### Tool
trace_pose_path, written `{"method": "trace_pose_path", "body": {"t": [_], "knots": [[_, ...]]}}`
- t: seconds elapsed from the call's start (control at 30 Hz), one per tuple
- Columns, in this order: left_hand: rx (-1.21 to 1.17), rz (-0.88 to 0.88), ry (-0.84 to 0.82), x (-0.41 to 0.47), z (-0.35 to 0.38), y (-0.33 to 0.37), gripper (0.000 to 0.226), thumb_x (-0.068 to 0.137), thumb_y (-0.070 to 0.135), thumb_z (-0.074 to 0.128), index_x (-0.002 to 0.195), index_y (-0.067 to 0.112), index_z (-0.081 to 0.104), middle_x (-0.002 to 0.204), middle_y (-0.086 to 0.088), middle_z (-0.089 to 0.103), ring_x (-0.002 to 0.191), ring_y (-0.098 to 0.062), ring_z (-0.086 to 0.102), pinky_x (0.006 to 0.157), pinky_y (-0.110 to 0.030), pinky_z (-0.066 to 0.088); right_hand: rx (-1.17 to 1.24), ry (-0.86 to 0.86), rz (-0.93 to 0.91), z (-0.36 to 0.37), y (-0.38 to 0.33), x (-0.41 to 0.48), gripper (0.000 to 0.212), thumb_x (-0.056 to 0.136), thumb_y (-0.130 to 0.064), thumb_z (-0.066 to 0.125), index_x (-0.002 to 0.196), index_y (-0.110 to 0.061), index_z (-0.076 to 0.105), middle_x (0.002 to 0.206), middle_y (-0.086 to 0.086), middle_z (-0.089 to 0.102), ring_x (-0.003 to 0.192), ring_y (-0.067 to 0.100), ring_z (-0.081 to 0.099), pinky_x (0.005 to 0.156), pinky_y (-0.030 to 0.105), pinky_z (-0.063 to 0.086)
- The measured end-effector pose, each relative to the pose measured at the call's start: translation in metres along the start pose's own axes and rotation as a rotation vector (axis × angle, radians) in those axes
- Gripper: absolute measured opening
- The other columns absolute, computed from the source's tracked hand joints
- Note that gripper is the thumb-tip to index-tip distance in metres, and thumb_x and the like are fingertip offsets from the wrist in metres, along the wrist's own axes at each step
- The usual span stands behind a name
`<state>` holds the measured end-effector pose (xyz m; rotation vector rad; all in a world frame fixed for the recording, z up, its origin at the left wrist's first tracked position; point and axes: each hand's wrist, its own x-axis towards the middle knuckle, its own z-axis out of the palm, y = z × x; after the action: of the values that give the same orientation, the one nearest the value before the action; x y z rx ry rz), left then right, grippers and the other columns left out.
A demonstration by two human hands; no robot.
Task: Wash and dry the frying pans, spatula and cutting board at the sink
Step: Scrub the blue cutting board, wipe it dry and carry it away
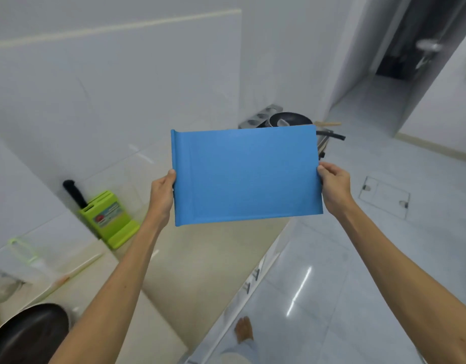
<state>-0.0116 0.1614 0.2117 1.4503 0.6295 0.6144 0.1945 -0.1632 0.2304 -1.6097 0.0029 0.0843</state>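
Observation:
A blue cutting board [246, 174] is held up in the air over the beige counter [200, 258], flat face toward me. My left hand [162, 197] grips its left edge and my right hand [334, 187] grips its right edge, thumbs on the near face. Behind the board, at the far end of the counter, a black frying pan [292, 119] sits with a dark handle [334, 135] sticking out to the right. Another dark frying pan [27, 332] lies at the bottom left on the counter. No spatula is plainly recognisable.
A green knife block [108, 219] with a black-handled knife [74, 193] stands against the white wall at left. A metal rack [260, 116] is behind the far pan. The counter edge runs diagonally; grey tiled floor [357, 258] lies to the right, with my foot [243, 332] below.

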Motion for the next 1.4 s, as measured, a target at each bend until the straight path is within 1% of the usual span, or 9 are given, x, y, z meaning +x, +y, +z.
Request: {"method": "trace_pose_path", "body": {"t": [0.23, 0.4, 0.73, 0.83, 1.03, 1.1, 1.2, 1.33, 1.4], "knots": [[0.048, -0.016, 0.025, 0.105, 0.055, 0.007, 0.037, 0.105, 0.034, 0.049, 0.092, 0.009, 0.074, 0.095, -0.001, 0.075, 0.088, -0.017, 0.068, 0.083, -0.039, 0.055, -0.087, -0.088, 0.021, 0.045, -0.016, 0.16, 0.021, 0.102, -0.013, 0.053, 0.112, -0.009, 0.071, 0.113, 0.006, 0.073, 0.095, 0.017, 0.067, 0.09, 0.039, 0.056], [0.121, 0.011, 0.076, 0.162, 0.067, 0.013, 0.037, 0.106, 0.028, 0.047, 0.094, 0.007, 0.075, 0.088, 0.003, 0.076, 0.076, -0.013, 0.068, 0.064, -0.024, 0.052, -0.074, -0.183, 0.091, 0.095, -0.014, 0.245, 0.023, 0.102, -0.017, 0.052, 0.112, -0.017, 0.073, 0.113, 0.001, 0.074, 0.1, 0.018, 0.067, 0.087, 0.042, 0.055], [0.129, -0.071, 0.496, 0.231, 0.08, -0.006, 0.036, 0.105, 0.023, 0.05, 0.096, -0.002, 0.073, 0.085, 0.0, 0.075, 0.07, -0.01, 0.068, 0.059, -0.024, 0.056, -0.181, -0.585, 0.08, 0.259, 0.002, 0.398, 0.023, 0.098, -0.01, 0.052, 0.111, -0.008, 0.071, 0.112, 0.007, 0.074, 0.1, 0.023, 0.069, 0.093, 0.043, 0.056], [0.115, -0.126, 0.619, 0.235, 0.088, -0.013, 0.033, 0.103, 0.022, 0.053, 0.094, -0.002, 0.073, 0.084, 0.001, 0.075, 0.067, -0.011, 0.069, 0.057, -0.025, 0.056, -0.227, -0.699, 0.085, 0.296, 0.013, 0.426, 0.025, 0.097, -0.011, 0.052, 0.113, -0.008, 0.071, 0.109, 0.003, 0.073, 0.085, 0.015, 0.068, 0.075, 0.033, 0.057], [0.141, -0.197, 0.718, 0.243, 0.105, -0.036, 0.022, 0.102, 0.019, 0.056, 0.096, 0.011, 0.076, 0.096, 0.002, 0.077, 0.074, -0.019, 0.072, 0.062, -0.032, 0.06, -0.301, -0.822, 0.065, 0.34, 0.039, 0.469, 0.021, 0.097, -0.01, 0.057, 0.111, -0.012, 0.072, 0.107, 0.004, 0.075, 0.098, 0.022, 0.071, 0.093, 0.044, 0.058], [0.164, -0.224, 0.726, 0.25, 0.111, -0.045, 0.022, 0.101, 0.015, 0.056, 0.092, 0.014, 0.075, 0.092, 0.007, 0.077, 0.075, -0.019, 0.074, 0.064, -0.031, 0.061, -0.349, -0.822, 0.038, 0.346, 0.049, 0.478, 0.022, 0.097, -0.009, 0.056, 0.113, -0.009, 0.071, 0.105, 0.004, 0.074, 0.096, 0.024, 0.07, 0.09, 0.038, 0.06], [0.235, -0.265, 0.685, 0.266, 0.112, -0.062, 0.021, 0.1, 0.013, 0.056, 0.092, 0.011, 0.076, 0.091, 0.004, 0.078, 0.078, -0.021, 0.076, 0.069, -0.032, 0.061, -0.47, -0.807, -0.048, 0.352, 0.06, 0.489, 0.021, 0.097, -0.008, 0.057, 0.112, -0.013, 0.07, 0.102, 0.0, 0.069, 0.09, 0.017, 0.063, 0.068, 0.013, 0.052], [0.396, -0.369, 0.667, 0.3, 0.102, -0.091, 0.024, 0.097, 0.014, 0.056, 0.105, 0.003, 0.075, 0.1, -0.005, 0.076, 0.077, -0.022, 0.076, 0.073, -0.038, 0.062, -0.598, -0.843, -0.023, 0.375, 0.089, 0.512, 0.02, 0.088, -0.001, 0.059, 0.082, -0.018, 0.066, 0.094, 0.004, 0.072, 0.087, 0.026, 0.069, 0.084, 0.045, 0.06], [0.45, -0.421, 0.651, 0.317, 0.098, -0.106, 0.025, 0.095, 0.014, 0.054, 0.104, 0.004, 0.075, 0.099, -0.004, 0.076, 0.074, -0.022, 0.076, 0.07, -0.039, 0.062, -0.667, -0.852, -0.01, 0.387, 0.107, 0.521, 0.029, 0.083, 0.002, 0.056, 0.073, -0.023, 0.067, 0.088, 0.006, 0.072, 0.089, 0.032, 0.072, 0.083, 0.051, 0.061]]}}
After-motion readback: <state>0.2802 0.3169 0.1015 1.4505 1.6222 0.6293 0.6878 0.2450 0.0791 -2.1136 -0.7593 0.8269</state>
